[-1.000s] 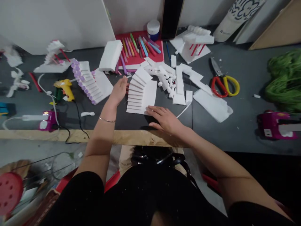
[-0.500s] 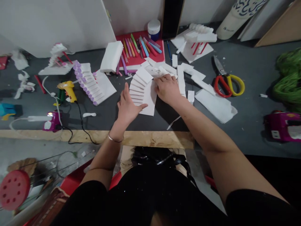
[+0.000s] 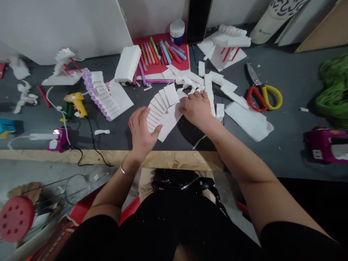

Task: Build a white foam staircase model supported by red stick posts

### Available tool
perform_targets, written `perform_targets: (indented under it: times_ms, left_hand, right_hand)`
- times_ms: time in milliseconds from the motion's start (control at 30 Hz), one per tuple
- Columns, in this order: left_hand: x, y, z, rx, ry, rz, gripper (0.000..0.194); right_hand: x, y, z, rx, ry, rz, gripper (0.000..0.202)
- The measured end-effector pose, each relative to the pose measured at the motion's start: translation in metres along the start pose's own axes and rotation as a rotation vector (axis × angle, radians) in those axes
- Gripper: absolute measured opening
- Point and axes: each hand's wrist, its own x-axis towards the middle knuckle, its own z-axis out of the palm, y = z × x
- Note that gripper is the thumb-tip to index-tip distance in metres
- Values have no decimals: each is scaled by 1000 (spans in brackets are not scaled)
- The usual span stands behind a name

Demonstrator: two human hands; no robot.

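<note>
Because the white foam staircase model (image 3: 163,108) lies flat on the dark table (image 3: 285,119) close to the wooden front edge, both hands can bear on it from opposite sides: the left hand (image 3: 141,130) rests spread and open against its near left corner, thumb under the base sheet, while the right hand (image 3: 197,108) presses down with curled fingers on its right side, seemingly pinning it; whether those fingers pinch anything I cannot tell. The fanned steps tilt away from the left hand, about 8 of them, though the nearest ones blur together. Left of the staircase model lies 1 similar stair with purple caps (image 3: 102,96), and beyond that 1 yellow glue gun (image 3: 77,102). Behind the staircase model sits 1 red tray of coloured sticks (image 3: 160,54) with 1 white jar (image 3: 177,32) at its back. To the right of the staircase model are loose foam offcuts (image 3: 217,87) too jumbled to count, then 1 pair of scissors (image 3: 261,92) with 1 red and 1 yellow handle, then green yarn (image 3: 333,90).
</note>
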Motion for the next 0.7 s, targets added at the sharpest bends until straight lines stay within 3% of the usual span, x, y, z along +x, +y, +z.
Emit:
perform_targets:
  times_ms: [67,167,333,467,633,700]
  left_hand:
    - [-13,13,0,11,-58,218,44]
    - [-23,28,8,45,-247,368,36]
    - [-22,30,21,97,-409,258,44]
    - [-23,23,24,100,-422,242,46]
    - [-21,19,22,94,-435,232,47]
    - [-19,18,20,94,-439,220,48]
  right_hand:
    - [0,1,-1,29,8,-11,39]
    - [0,2,-2,75,16,-17,39]
    - [-3,4,-1,118,29,-38,37]
    - [-6,12,2,146,39,-117,34]
    - [-10,26,0,154,154,-22,37]
    - [-13,27,-3,157,122,-88,38]
